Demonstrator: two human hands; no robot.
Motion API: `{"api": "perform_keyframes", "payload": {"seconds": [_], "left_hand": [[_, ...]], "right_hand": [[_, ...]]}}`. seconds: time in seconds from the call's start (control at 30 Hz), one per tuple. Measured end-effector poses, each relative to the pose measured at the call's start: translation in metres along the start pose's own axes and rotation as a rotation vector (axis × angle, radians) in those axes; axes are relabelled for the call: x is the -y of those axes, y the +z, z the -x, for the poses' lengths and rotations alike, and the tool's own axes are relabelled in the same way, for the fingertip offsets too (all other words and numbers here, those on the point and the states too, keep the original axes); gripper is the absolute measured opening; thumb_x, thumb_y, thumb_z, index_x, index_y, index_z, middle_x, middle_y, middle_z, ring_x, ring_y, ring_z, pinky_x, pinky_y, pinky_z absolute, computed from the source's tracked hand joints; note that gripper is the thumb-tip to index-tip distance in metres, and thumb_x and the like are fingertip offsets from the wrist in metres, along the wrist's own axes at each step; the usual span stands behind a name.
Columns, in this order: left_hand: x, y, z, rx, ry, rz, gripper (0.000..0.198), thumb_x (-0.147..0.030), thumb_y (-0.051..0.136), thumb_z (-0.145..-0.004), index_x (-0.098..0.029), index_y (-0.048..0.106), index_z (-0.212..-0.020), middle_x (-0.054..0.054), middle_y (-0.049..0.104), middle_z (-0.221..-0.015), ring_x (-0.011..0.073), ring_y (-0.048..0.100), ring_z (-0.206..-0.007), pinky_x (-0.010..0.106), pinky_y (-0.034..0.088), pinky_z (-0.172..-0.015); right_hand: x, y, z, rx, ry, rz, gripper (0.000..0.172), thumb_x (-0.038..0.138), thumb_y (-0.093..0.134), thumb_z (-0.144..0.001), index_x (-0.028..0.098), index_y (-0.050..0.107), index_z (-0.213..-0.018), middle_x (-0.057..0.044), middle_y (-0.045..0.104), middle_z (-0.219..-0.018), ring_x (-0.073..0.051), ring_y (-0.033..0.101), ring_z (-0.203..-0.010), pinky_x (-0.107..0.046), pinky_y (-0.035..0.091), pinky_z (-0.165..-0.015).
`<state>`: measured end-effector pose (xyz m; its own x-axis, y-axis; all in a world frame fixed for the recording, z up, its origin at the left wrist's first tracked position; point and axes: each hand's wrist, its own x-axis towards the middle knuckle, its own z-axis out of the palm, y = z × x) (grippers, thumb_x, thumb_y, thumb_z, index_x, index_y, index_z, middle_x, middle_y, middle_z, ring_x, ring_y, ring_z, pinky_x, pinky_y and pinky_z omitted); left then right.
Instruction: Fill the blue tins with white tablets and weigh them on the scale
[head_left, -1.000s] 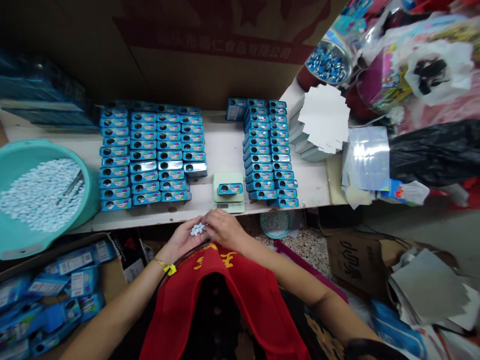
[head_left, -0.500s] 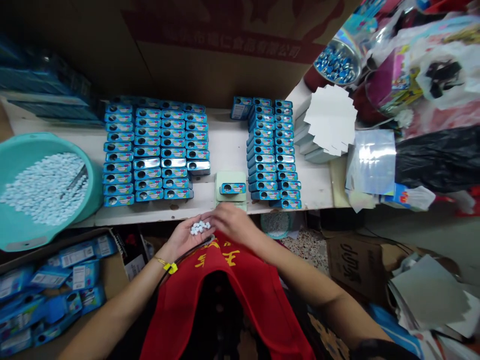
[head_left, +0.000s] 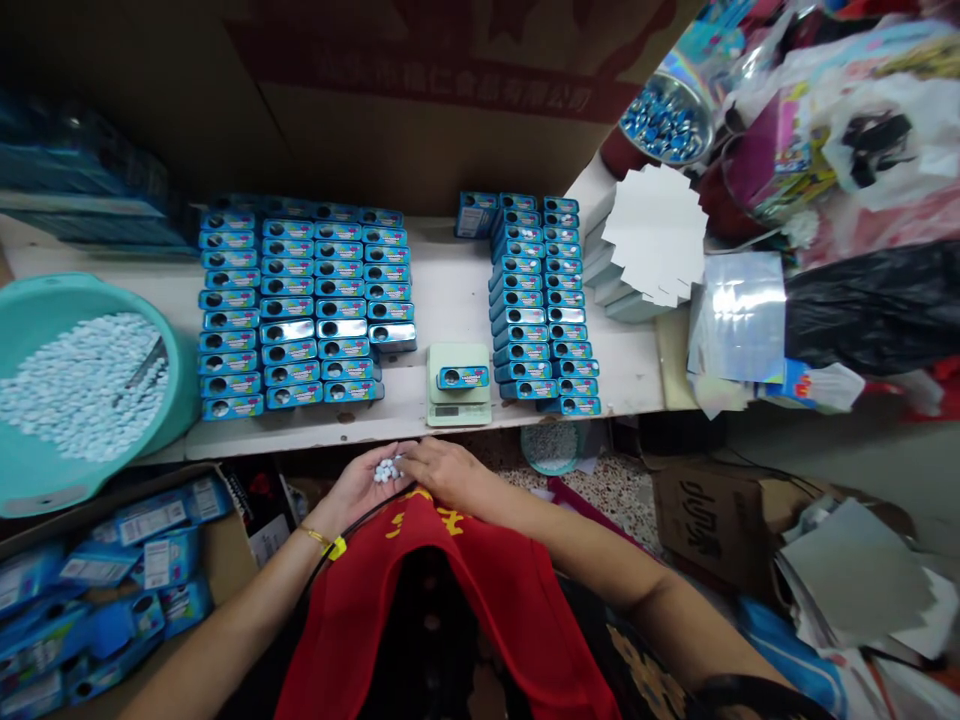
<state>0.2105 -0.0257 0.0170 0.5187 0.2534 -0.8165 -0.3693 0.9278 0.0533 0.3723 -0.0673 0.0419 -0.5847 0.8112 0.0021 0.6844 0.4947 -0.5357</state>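
Cupped palm up at the table's front edge, my left hand (head_left: 361,492) holds a small heap of pale candies (head_left: 386,469). My right hand (head_left: 444,470) reaches across from the right, its fingers together and its fingertips over the heap; what they pinch, if anything, is hidden. Just beyond both hands stands a pale green scale (head_left: 459,412) with a display on its front. One blue tin (head_left: 463,377) with a round dark opening rests on it. Rows of similar blue tins (head_left: 292,373) stand left of the scale, and further tins (head_left: 525,342) stand to its right.
A turquoise basin (head_left: 176,400) of pale candies sits at the left. Below it is a carton (head_left: 214,590) of blue packs. White card stacks (head_left: 656,235) and a metal bowl (head_left: 667,120) of blue pieces are at the right. A large cardboard box (head_left: 420,150) forms the back.
My right hand has drawn back from beside the scale, down over my left palm. Its fingers now cover the right part of the candy heap. The scale's display has come into view.
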Motion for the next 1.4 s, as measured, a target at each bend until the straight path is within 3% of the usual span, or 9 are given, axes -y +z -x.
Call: {"api": "perform_keyframes", "payload": {"seconds": [0.17,0.27,0.43,0.57,0.73,0.9,1.07,1.23,1.4], "left_hand": [[-0.003,0.003,0.001,-0.022,0.011,-0.030,0.019,-0.011,0.048,-0.078,-0.003,0.062,-0.088,0.019,0.065,-0.093,0.0253,0.060,-0.092,0.038,0.048,-0.083],[-0.005,0.005,0.003,-0.026,0.015,-0.036,0.021,-0.012,0.050,-0.077,-0.001,0.061,-0.092,0.021,0.061,-0.103,0.0283,0.055,-0.101,0.039,0.045,-0.087],[-0.008,-0.003,0.007,-0.031,0.057,0.024,0.021,-0.011,0.049,-0.078,-0.003,0.062,-0.093,0.020,0.062,-0.101,0.0277,0.056,-0.100,0.040,0.046,-0.087],[-0.013,-0.018,0.013,-0.096,0.114,0.093,0.021,-0.009,0.046,-0.078,-0.005,0.061,-0.091,0.018,0.064,-0.095,0.0261,0.059,-0.096,0.037,0.050,-0.081],[-0.020,-0.030,0.020,-0.179,0.160,0.158,0.022,-0.008,0.044,-0.079,-0.002,0.059,-0.095,0.020,0.064,-0.093,0.0254,0.060,-0.092,0.035,0.052,-0.078],[-0.022,-0.031,0.022,-0.201,0.202,0.137,0.025,-0.007,0.042,-0.080,-0.003,0.056,-0.100,0.019,0.064,-0.094,0.0257,0.061,-0.091,0.036,0.053,-0.075],[-0.025,-0.037,0.017,-0.208,0.172,0.108,0.028,-0.008,0.043,-0.080,-0.003,0.053,-0.106,0.020,0.063,-0.096,0.0257,0.060,-0.092,0.035,0.054,-0.074],[-0.027,-0.038,0.008,-0.182,0.153,0.087,0.027,-0.008,0.045,-0.079,-0.003,0.055,-0.103,0.020,0.064,-0.095,0.0255,0.061,-0.092,0.035,0.053,-0.075],[-0.023,-0.027,0.004,-0.127,0.120,0.064,0.018,-0.009,0.048,-0.077,-0.003,0.059,-0.091,0.019,0.065,-0.091,0.0255,0.061,-0.090,0.034,0.052,-0.077]], "right_hand": [[-0.034,-0.018,0.000,-0.396,0.215,-0.140,0.021,0.016,0.040,-0.086,0.016,0.058,-0.098,-0.006,0.063,-0.094,-0.014,0.053,-0.089,-0.029,0.042,-0.080],[-0.065,-0.030,-0.006,-0.500,0.362,-0.145,0.018,0.021,0.044,-0.085,0.018,0.060,-0.095,-0.005,0.064,-0.091,-0.015,0.054,-0.087,-0.030,0.042,-0.080],[-0.100,-0.035,0.003,-0.354,0.436,0.041,0.037,0.027,0.057,-0.077,0.017,0.052,-0.112,-0.009,0.056,-0.111,-0.022,0.046,-0.100,-0.038,0.038,-0.086],[-0.099,-0.032,0.002,-0.169,0.452,0.180,0.039,0.022,0.055,-0.077,0.013,0.049,-0.114,-0.011,0.055,-0.106,-0.024,0.044,-0.096,-0.038,0.039,-0.084],[-0.082,-0.017,-0.059,-0.130,0.367,0.207,0.037,0.023,0.051,-0.079,0.015,0.047,-0.115,-0.010,0.052,-0.106,-0.023,0.043,-0.094,-0.035,0.043,-0.080],[-0.089,0.004,-0.106,-0.126,0.457,0.165,0.039,0.021,0.049,-0.080,0.020,0.045,-0.119,-0.008,0.049,-0.113,-0.021,0.043,-0.097,-0.032,0.046,-0.074],[-0.094,-0.016,-0.027,-0.280,0.438,0.186,0.031,0.024,0.045,-0.084,0.018,0.051,-0.113,-0.008,0.051,-0.111,-0.020,0.043,-0.101,-0.033,0.040,-0.085],[-0.100,-0.032,0.082,-0.238,0.684,0.430,0.024,0.027,0.052,-0.080,0.022,0.059,-0.102,-0.009,0.053,-0.106,-0.022,0.043,-0.097,-0.036,0.037,-0.081],[-0.117,-0.019,0.108,-0.179,0.642,0.589,0.020,0.019,0.054,-0.078,0.025,0.063,-0.095,-0.007,0.051,-0.114,-0.023,0.041,-0.101,-0.035,0.035,-0.079]]}}
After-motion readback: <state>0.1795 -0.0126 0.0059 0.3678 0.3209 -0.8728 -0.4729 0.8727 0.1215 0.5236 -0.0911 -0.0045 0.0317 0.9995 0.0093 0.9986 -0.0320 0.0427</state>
